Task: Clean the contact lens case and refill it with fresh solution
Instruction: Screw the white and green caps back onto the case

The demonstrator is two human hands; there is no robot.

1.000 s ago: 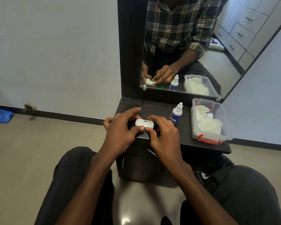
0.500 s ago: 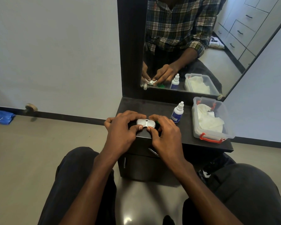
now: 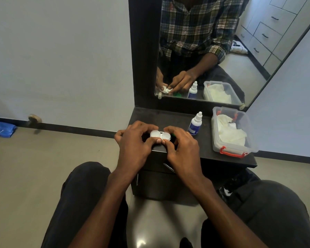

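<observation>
Clear plastic bin (image 3: 251,140) with red latches sits at right end of the dark vanity top (image 3: 170,116); holds crumpled white tissues (image 3: 229,133), no lid on it; count of tissues can't be told. One solution bottle (image 3: 195,124), white dropper cap on, blue label, upright, just left of the bin and apart from it; fill level not readable.

Contact lens case (image 3: 160,135): one unit, two round white wells side by side, joined in the middle; sits near the front edge of the vanity top, between both hands; can't tell if the wells hold liquid, or whether those are caps on top. A green bit (image 3: 173,135) shows just right of the case, behind the right fingers; too hidden to identify.

Left hand (image 3: 132,144): fingers curled over the far side of the left well, thumb tip against its near edge; pinching the case. Right hand (image 3: 183,149): same pose mirrored, fingers arched over the right well, thumb at the near edge beside the left thumb; gripping the case too. Both forearms come up from the lap, wrists roughly level with the front edge.

Counts: two hands, one case, one bottle, one bin.

Mirror (image 3: 213,51) behind the vanity repeats the hands, case, bottle and bin. Blue cloth (image 3: 1,129) on the floor by the left wall.
</observation>
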